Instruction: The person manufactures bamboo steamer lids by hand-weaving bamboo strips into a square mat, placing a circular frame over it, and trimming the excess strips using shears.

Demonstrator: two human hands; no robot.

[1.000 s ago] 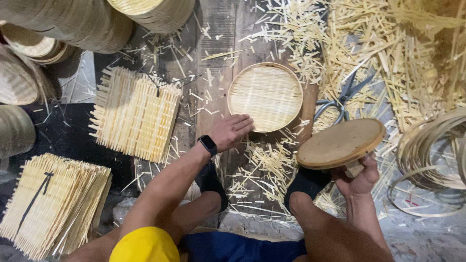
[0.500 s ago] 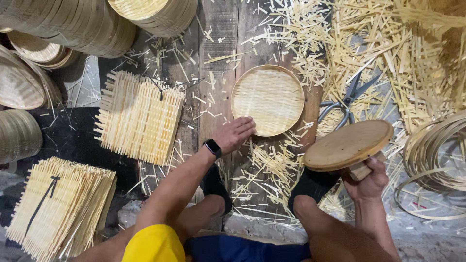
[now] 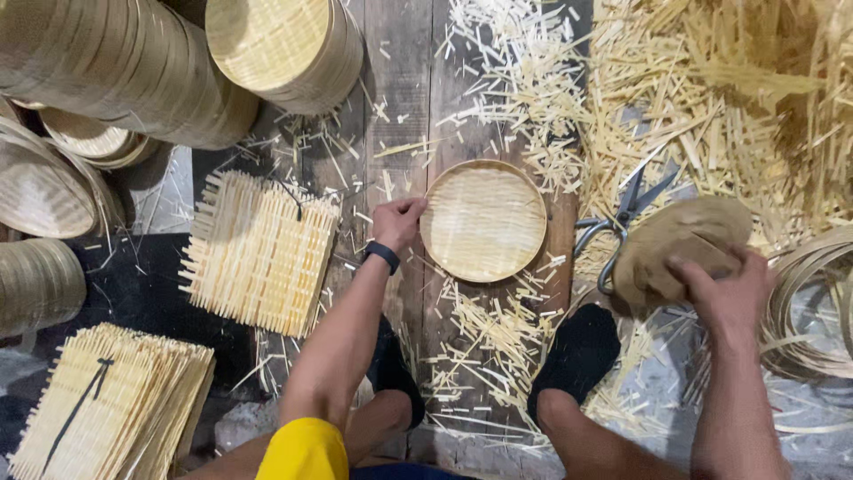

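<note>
- Gripping the left edge of the tray (image 3: pixel 484 222), the left hand (image 3: pixel 397 222) has its fingers curled narrow on the rim; the round woven tray lies flat on the planks (image 3: pixel 402 98), between the feet.
- The right hand (image 3: pixel 724 293) is closed on the underside of a wooden disc (image 3: pixel 680 244), held tilted and clear of the floor, right of the tray and well apart from it.
- Judging from the grip, the tray wants a steady pinch at the rim, not pressure on the weave, which looks thin and would likely flex.
- The disc looks close in size to the tray; if the two are to meet, keeping it level and centred over the rim seems wise, since a tilted edge could catch the weave.
- Loose splints (image 3: pixel 498 329) lie just beside the tray; any under its rim could make it rock.
- Scissors (image 3: pixel 622 218) lie partly under the disc, handles hidden; worth keeping the right hand clear of the blades.
- The disc is blurred, so its face and what the fingers grip beneath it cannot be made out.
- Stacked trays (image 3: pixel 133 71) at upper left are cut off by the frame; bamboo hoops (image 3: pixel 813 302) at right run out of view.
- Square mats (image 3: pixel 258 253) lie left of the arm; a lower stack (image 3: pixel 107 400) is cut off too.
</note>
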